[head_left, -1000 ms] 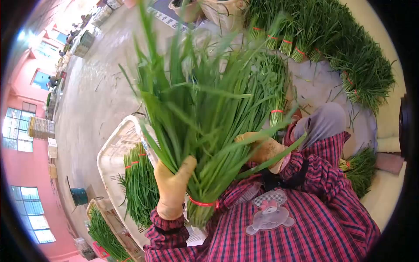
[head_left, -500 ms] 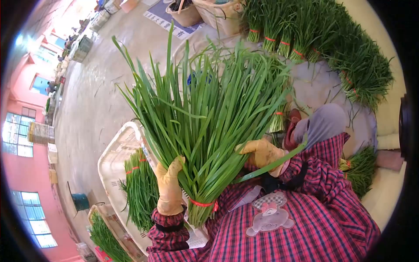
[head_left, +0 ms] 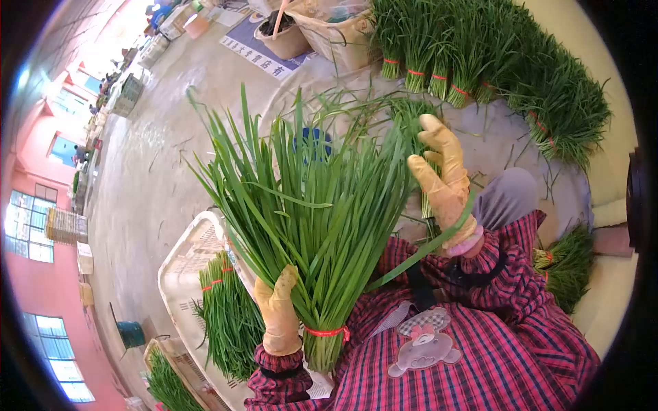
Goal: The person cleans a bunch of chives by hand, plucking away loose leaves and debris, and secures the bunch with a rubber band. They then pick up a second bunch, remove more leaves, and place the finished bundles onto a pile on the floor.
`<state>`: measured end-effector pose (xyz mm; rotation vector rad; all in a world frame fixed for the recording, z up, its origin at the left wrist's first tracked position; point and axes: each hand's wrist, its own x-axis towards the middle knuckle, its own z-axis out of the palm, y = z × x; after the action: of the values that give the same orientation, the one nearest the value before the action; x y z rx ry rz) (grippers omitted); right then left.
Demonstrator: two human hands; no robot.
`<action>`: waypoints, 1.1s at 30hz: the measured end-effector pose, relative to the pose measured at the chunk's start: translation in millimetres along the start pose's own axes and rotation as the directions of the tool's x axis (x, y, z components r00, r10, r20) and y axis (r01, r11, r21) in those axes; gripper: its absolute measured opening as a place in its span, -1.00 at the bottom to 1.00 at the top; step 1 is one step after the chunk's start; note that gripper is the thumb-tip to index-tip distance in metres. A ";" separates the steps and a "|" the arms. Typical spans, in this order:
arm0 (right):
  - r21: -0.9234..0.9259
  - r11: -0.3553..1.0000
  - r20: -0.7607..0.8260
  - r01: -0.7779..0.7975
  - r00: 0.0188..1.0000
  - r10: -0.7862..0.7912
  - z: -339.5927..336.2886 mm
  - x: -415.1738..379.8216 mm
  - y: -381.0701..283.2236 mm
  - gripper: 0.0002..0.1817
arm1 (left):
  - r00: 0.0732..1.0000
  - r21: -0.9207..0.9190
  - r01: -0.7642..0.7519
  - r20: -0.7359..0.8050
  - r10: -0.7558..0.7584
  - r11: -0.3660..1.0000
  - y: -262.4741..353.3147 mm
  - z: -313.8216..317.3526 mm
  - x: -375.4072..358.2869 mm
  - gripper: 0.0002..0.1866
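Note:
A large bundle of garlic chives (head_left: 322, 233) stands in front of my body with its leaves fanned upward. A red band (head_left: 325, 333) circles its stems near the base. My left hand (head_left: 279, 312), in a yellowish glove, is closed around the lower left side of the bundle; its fingers are partly hidden behind the leaves. Beside the right edge of the leaves, my gloved right hand (head_left: 447, 188) is raised with fingers apart, holding nothing. One long leaf (head_left: 425, 253) bends out to the right, passing by the right wrist.
A white plastic crate (head_left: 171, 277) on the left holds banded chives (head_left: 229, 318). Several tied bundles (head_left: 473, 55) line the upper right, and another bundle (head_left: 572, 270) lies at right. Baskets (head_left: 336, 38) and a blue object (head_left: 312, 145) are beyond the leaves.
My right hand has moved up from the bundle's lower right side to beside the upper leaves, and its fingers have spread. My left hand and the bundle have shifted slightly down and right in view.

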<state>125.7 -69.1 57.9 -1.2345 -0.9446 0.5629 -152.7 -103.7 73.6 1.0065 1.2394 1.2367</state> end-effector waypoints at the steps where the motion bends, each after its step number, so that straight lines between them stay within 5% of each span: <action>1: -0.137 0.980 0.152 0.146 0.980 -0.125 -1.8 3.6 -18.4 -0.46 | 1.000 -0.005 -0.017 0.010 0.017 1.000 0.8 1.4 -0.3 -0.76; 3: -0.136 0.926 0.436 0.353 0.860 -0.264 11.6 7.1 -39.8 -0.53 | 0.999 0.009 -0.029 0.042 0.029 1.000 2.1 2.6 -0.9 -0.75; 5: -0.260 0.810 0.540 0.526 0.774 -0.329 31.9 3.9 -47.8 -0.55 | 0.997 0.021 -0.044 0.069 0.043 0.999 4.7 5.7 -1.7 -0.75; 7: -0.326 0.739 0.692 0.590 0.681 -0.239 43.4 9.0 -46.9 -0.63 | 0.998 0.030 0.022 0.052 -0.023 0.999 6.9 10.1 -4.1 -0.73; 11: -0.197 0.868 0.677 0.456 0.703 -0.216 46.2 9.3 -29.5 -0.72 | 0.995 0.076 0.001 0.101 -0.009 0.997 -0.4 -0.2 -5.3 -0.71; 13: 0.006 0.997 0.559 -0.083 0.827 0.066 42.3 7.8 -26.9 -0.75 | 0.993 0.059 0.007 0.121 -0.015 0.998 -3.6 -2.7 -4.7 -0.70; 14: -0.076 0.968 0.544 -0.239 0.804 0.241 37.4 13.5 -28.7 -0.75 | 0.994 0.034 0.034 0.103 -0.037 0.999 -3.9 -1.7 -4.3 -0.71; 17: 0.167 0.858 0.433 -0.485 0.818 0.378 20.4 36.5 -27.3 -0.78 | 0.994 0.027 0.037 0.106 -0.039 0.999 -4.1 -2.6 0.1 -0.72; 20: 0.269 0.869 0.351 -0.416 0.882 0.314 -10.7 58.7 -6.2 -0.79 | 0.995 0.020 0.041 0.088 -0.043 0.999 -2.0 -1.0 3.5 -0.72; 22: 0.499 0.759 0.235 -0.418 0.908 0.347 -31.4 72.8 12.6 -0.80 | 0.997 0.012 0.065 0.030 -0.066 0.998 -1.5 -1.7 5.4 -0.71; 27: 0.286 0.907 -0.093 -0.310 0.933 0.348 -57.0 66.0 16.7 -0.77 | 0.998 -0.063 0.001 -0.055 -0.005 0.998 18.3 0.2 27.1 -0.69; 29: 0.185 0.871 -0.035 -0.454 0.883 0.468 -61.1 46.4 28.8 -0.76 | 0.992 -0.191 0.036 -0.109 -0.057 0.981 35.9 1.8 40.5 -0.67; 31: 0.024 0.826 0.358 -0.564 0.776 0.519 -69.0 11.4 57.1 -0.72 | 0.993 -0.207 0.016 -0.115 -0.041 0.978 52.0 11.8 44.4 -0.64; 33: -0.076 0.446 0.593 -0.892 0.319 0.739 -44.5 -16.8 24.7 -0.59 | 0.995 -0.343 -0.029 -0.102 -0.007 0.939 60.0 20.6 55.5 -0.63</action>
<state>157.5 -99.6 27.5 -1.2629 -0.5566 1.9474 -143.4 -40.5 128.6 0.7014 1.0454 1.4686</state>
